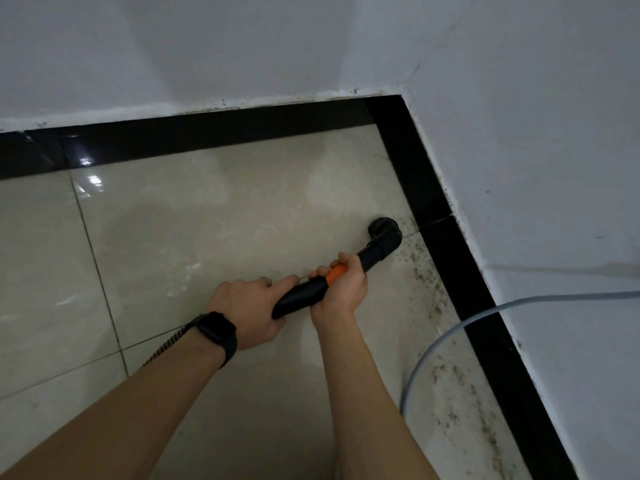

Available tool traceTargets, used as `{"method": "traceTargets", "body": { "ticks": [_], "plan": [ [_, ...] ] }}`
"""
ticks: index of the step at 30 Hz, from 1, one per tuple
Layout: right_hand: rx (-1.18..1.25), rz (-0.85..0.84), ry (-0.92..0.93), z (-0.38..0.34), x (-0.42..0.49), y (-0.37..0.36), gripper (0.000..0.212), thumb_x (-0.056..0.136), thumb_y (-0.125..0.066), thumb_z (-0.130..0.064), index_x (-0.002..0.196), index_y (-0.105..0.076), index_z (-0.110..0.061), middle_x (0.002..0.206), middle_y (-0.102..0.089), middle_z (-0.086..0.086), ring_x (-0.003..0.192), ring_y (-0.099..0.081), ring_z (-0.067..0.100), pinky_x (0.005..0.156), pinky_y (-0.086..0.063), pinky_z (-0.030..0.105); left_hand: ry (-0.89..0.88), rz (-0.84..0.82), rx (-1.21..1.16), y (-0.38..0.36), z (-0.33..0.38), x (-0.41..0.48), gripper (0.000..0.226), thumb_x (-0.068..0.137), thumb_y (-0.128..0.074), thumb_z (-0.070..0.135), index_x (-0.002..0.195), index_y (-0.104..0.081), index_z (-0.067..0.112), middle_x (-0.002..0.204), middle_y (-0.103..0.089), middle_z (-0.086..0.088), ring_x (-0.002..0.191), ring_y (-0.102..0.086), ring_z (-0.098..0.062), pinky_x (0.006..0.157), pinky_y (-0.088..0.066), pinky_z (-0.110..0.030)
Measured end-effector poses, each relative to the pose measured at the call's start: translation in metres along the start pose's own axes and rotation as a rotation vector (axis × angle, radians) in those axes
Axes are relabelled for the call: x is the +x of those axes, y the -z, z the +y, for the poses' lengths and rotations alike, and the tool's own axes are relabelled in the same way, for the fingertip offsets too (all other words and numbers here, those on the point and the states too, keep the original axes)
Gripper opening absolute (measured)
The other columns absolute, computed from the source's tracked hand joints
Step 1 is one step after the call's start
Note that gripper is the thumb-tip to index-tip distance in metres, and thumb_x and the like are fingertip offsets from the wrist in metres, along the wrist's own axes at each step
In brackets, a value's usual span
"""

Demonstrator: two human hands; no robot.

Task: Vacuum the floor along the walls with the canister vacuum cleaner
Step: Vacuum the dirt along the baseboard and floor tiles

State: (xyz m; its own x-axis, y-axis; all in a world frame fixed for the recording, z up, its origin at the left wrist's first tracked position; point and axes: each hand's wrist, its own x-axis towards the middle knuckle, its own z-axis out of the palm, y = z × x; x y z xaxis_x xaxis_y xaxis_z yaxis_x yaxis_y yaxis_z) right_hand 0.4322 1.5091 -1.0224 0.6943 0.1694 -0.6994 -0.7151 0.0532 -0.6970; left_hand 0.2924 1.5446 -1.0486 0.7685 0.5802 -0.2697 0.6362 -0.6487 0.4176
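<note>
The wand's [301, 296] nozzle [384, 233] could miss the dirt specks [420, 271] if you let it drift from the black skirting [450, 271] — and the grey cable [446, 329], right of and behind your right hand [341, 287], could snag on a backward pull. Your right hand grips the wand at its orange band and your left hand [249, 306] curls round its rear end — the nozzle is ahead of both, low at the floor [207, 220].

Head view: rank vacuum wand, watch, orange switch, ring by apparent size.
1. vacuum wand
2. watch
3. orange switch
4. ring
Watch is nearer the camera, but clearly beats the switch.
</note>
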Motion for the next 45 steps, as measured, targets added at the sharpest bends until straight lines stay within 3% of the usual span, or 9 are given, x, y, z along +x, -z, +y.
{"method": "traceTargets", "body": {
  "ticks": [10, 21, 25, 30, 32, 34, 37, 41, 45],
  "plan": [
    [0.003, 0.013, -0.002, -0.021, 0.02, -0.001, 0.018, 0.085, -0.06, -0.005, 0.099, -0.05, -0.01, 0.064, -0.047, 0.003, 0.042, -0.045, 0.018, 0.042, -0.044, 0.028, -0.02, -0.013, -0.012, 0.003, 0.019, 0.024, 0.056, 0.086, -0.048, 0.046, 0.135, -0.021, 0.048, 0.104, -0.062, 0.002, 0.082, -0.065, -0.03, 0.063, -0.037, -0.031],
    [-0.031, 0.02, 0.014, -0.046, 0.048, 0.006, 0.016, 0.086, -0.058, -0.006, 0.076, -0.049, -0.013, 0.059, -0.045, 0.001, 0.041, -0.042, 0.016, 0.044, -0.041, 0.028, -0.048, -0.022, -0.041, -0.005, 0.045, 0.048, 0.042, 0.085, -0.051, 0.041, 0.121, -0.031, 0.037, 0.102, -0.061, -0.001, 0.081, -0.063, -0.03, 0.061, -0.032, -0.032],
    [-0.138, 0.066, 0.082, -0.051, 0.056, -0.001, 0.012, 0.085, -0.059, -0.003, 0.087, -0.05, -0.01, 0.063, -0.045, 0.004, 0.04, -0.044, 0.017, 0.042, -0.043, 0.028, 0.003, -0.009, -0.125, -0.007, 0.048, 0.056, 0.036, 0.083, -0.052, 0.045, 0.117, -0.041, 0.037, 0.092, -0.061, 0.005, 0.077, -0.062, -0.025, 0.058, -0.032, -0.028],
    [-0.374, 0.068, 0.176, -0.051, 0.064, -0.044, 0.021, 0.086, -0.061, -0.005, 0.105, -0.053, -0.007, 0.075, -0.054, 0.011, 0.037, -0.051, 0.017, 0.045, -0.049, 0.03, 0.188, -0.035, -0.515, -0.001, 0.034, 0.065, 0.018, 0.075, -0.063, 0.042, 0.083, -0.048, 0.036, 0.068, -0.058, 0.012, 0.06, -0.057, -0.011, 0.049, -0.038, -0.023],
    [-0.501, 0.039, 0.2, -0.051, 0.067, -0.065, 0.025, 0.087, -0.062, -0.01, 0.109, -0.05, -0.007, 0.085, -0.06, 0.012, 0.043, -0.06, 0.018, 0.05, -0.056, 0.036, 0.296, -0.044, -0.693, 0.002, 0.031, 0.071, 0.018, 0.069, -0.069, 0.039, 0.082, -0.057, 0.036, 0.066, -0.064, 0.01, 0.058, -0.059, -0.008, 0.05, -0.042, -0.024],
    [-0.633, 0.027, 0.222, -0.049, 0.072, -0.081, 0.028, 0.09, -0.061, -0.014, 0.111, -0.043, -0.011, 0.096, -0.063, 0.014, 0.066, -0.071, 0.028, 0.067, -0.064, 0.047, 0.384, -0.077, -0.888, 0.007, 0.028, 0.077, 0.022, 0.06, -0.072, 0.036, 0.081, -0.066, 0.032, 0.065, -0.069, 0.007, 0.058, -0.066, -0.013, 0.055, -0.053, -0.027],
    [-0.748, 0.043, 0.239, -0.045, 0.075, -0.087, 0.033, 0.093, -0.059, -0.017, 0.114, -0.036, -0.011, 0.107, -0.064, 0.015, 0.093, -0.072, 0.036, 0.085, -0.062, 0.051, 0.412, -0.128, -1.038, 0.01, 0.024, 0.081, 0.022, 0.055, -0.071, 0.027, 0.077, -0.07, 0.027, 0.067, -0.072, 0.001, 0.059, -0.07, -0.021, 0.063, -0.061, -0.039],
    [-0.752, 0.132, 0.234, -0.045, 0.077, -0.065, 0.038, 0.093, -0.057, -0.017, 0.122, -0.035, -0.006, 0.113, -0.065, 0.018, 0.099, -0.071, 0.038, 0.091, -0.059, 0.05, 0.352, -0.21, -0.959, 0.009, 0.029, 0.075, 0.026, 0.053, -0.069, 0.027, 0.079, -0.071, 0.029, 0.069, -0.073, 0.003, 0.058, -0.07, -0.019, 0.065, -0.061, -0.04],
    [-0.674, 0.151, 0.213, -0.048, 0.071, -0.046, 0.032, 0.093, -0.057, -0.015, 0.113, -0.033, -0.011, 0.099, -0.064, 0.014, 0.089, -0.073, 0.037, 0.083, -0.062, 0.053, 0.301, -0.232, -0.852, 0.005, 0.035, 0.07, 0.027, 0.055, -0.069, 0.034, 0.082, -0.069, 0.036, 0.072, -0.073, 0.007, 0.064, -0.07, -0.016, 0.068, -0.06, -0.038]
  ]
}}
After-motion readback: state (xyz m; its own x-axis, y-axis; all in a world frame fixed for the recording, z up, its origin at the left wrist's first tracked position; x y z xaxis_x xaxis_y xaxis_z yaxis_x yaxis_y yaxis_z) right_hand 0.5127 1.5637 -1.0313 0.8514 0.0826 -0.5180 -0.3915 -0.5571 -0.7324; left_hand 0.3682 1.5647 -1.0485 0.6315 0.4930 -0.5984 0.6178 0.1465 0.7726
